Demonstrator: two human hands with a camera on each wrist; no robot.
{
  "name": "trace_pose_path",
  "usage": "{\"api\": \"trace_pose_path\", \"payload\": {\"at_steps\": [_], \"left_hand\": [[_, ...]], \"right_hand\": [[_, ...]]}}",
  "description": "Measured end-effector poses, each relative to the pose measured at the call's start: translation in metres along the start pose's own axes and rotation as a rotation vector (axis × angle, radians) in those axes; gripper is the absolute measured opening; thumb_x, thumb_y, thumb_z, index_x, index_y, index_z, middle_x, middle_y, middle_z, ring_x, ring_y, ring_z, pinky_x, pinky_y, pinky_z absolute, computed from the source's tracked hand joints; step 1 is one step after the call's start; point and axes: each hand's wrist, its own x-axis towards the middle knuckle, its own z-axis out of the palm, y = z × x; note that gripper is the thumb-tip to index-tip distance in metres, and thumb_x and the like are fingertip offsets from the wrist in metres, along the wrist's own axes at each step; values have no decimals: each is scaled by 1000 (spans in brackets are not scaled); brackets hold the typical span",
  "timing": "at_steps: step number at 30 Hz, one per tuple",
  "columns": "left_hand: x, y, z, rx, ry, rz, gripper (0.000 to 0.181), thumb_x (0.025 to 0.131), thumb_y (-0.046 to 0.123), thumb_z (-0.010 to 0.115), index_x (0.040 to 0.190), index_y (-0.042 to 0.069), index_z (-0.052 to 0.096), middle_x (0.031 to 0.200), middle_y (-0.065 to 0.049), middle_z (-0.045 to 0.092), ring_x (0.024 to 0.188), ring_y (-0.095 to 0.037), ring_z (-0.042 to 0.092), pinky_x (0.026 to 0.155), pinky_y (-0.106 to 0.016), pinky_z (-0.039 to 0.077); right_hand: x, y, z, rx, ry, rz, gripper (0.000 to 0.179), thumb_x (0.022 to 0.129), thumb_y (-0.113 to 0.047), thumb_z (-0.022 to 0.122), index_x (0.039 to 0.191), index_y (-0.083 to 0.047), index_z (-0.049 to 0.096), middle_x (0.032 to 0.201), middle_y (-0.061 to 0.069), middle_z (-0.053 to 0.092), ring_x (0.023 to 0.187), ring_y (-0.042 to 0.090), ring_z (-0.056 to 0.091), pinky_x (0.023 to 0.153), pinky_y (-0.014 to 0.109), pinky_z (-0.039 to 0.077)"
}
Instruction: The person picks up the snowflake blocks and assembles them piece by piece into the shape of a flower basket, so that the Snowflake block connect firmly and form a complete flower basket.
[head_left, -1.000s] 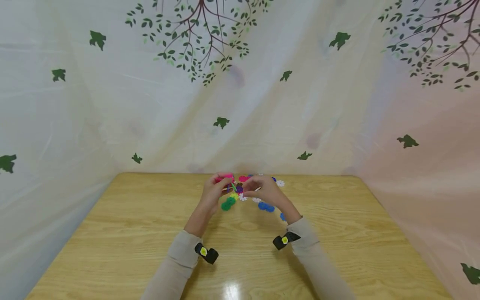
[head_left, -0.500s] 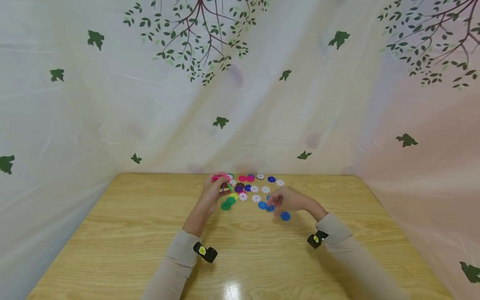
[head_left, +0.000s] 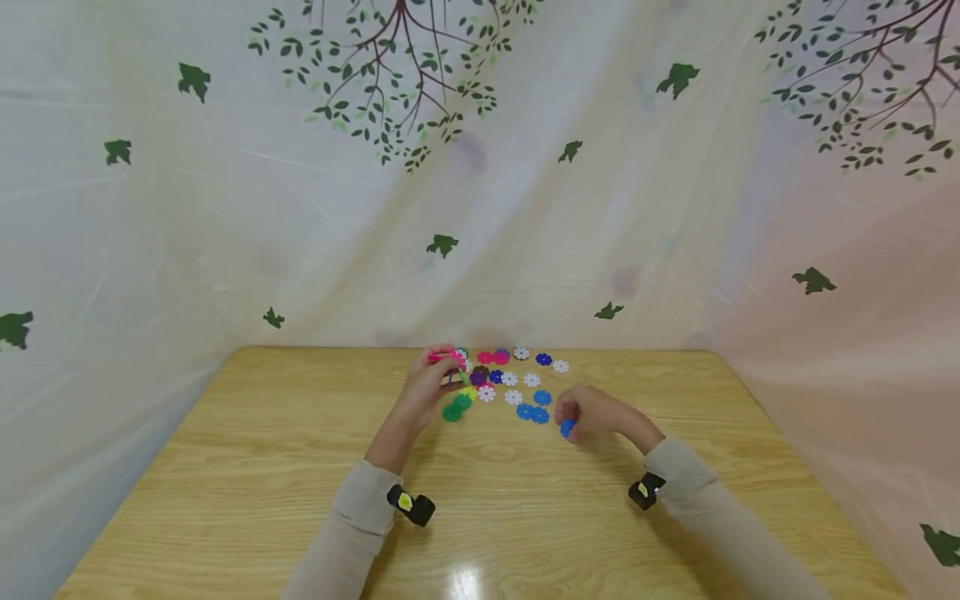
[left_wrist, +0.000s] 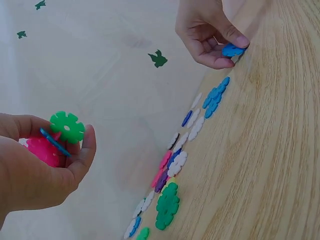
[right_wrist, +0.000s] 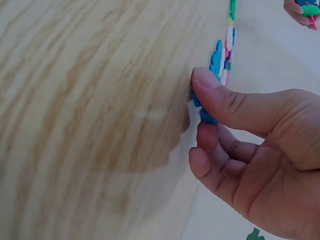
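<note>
My left hand (head_left: 429,385) holds a small cluster of joined plastic snowflake discs above the table's far part. In the left wrist view the cluster shows a green disc (left_wrist: 67,127), a blue disc (left_wrist: 55,142) seen edge-on and a pink disc (left_wrist: 43,151); the fingers partly cover it. Over to the right, my right hand (head_left: 596,414) pinches a blue snowflake disc (head_left: 567,428) between thumb and fingers, low at the tabletop. The right wrist view shows the thumb covering part of this blue disc (right_wrist: 207,116).
Loose snowflake discs lie between the hands: blue ones (head_left: 526,412), white ones (head_left: 513,397), green ones (head_left: 452,412), pink ones (head_left: 486,357) and a purple one (head_left: 477,378). A pale curtain (head_left: 337,250) with leaf prints hangs behind the wooden table (head_left: 480,500).
My right hand has moved from beside the left hand rightward to the blue disc at the right and now pinches it. The left hand stays nearly in place with its cluster.
</note>
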Motion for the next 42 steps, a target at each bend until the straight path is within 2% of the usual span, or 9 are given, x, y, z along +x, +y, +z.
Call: {"api": "trace_pose_path", "payload": {"at_steps": [6,14,19,24,30,33,35,38,42], "left_hand": [[0,0,-1,7,5,13,28,98,-3,57,126,-2,54,99,-3,59,85,-9,61,81,-34,61],[0,1,-1,27,-10,35,25,99,0,54,124,-2,52,92,1,57,85,-11,59,77,-31,58],[-1,1,-2,67,-17,60,27,97,-3,55,124,-3,51,93,0,56,85,-13,58,76,-34,59],[-2,2,-3,92,-16,73,21,98,1,57,119,3,55,96,-3,56,87,-14,58,81,-39,61],[-2,3,-3,72,-26,84,21,99,1,56,119,3,53,98,-1,54,86,-12,58,77,-31,60],[-2,4,-2,62,-33,81,21,99,1,56,120,4,52,99,-1,53,88,-13,59,76,-29,60],[-1,4,-2,55,-37,75,20,100,1,55,120,4,52,100,-2,52,91,-16,59,77,-29,60],[-1,5,-2,46,-48,68,20,101,3,54,121,3,50,103,-3,51,96,-19,59,79,-29,59],[-1,6,-1,31,-63,57,22,103,5,52,124,0,47,104,-2,50,94,-15,58,86,-33,59]], "right_hand": [[8,-6,8,3,95,4,12,81,6,79,89,2,70,83,8,68,76,11,56,69,23,50],[33,-30,12,-23,225,-136,12,94,-2,70,104,-1,76,94,11,76,83,15,67,74,23,55],[49,-57,13,75,308,-178,16,96,-4,68,109,1,76,95,13,75,83,19,69,73,26,57],[64,-83,16,181,430,-239,18,95,-6,70,111,0,74,99,16,76,88,22,70,78,31,59],[78,-94,24,268,571,-248,16,91,-5,75,106,1,75,99,17,77,86,26,73,75,25,59],[81,-97,29,295,618,-252,15,90,-1,75,104,5,73,96,23,75,84,33,73,76,30,60],[80,-99,31,301,643,-254,15,89,1,75,103,6,73,95,24,75,84,31,72,76,31,60],[71,-117,30,310,662,-249,13,89,4,74,101,9,72,96,27,74,84,35,72,78,40,61],[59,-136,27,324,680,-249,11,90,6,71,100,12,71,96,28,73,86,41,72,80,47,60]]}}
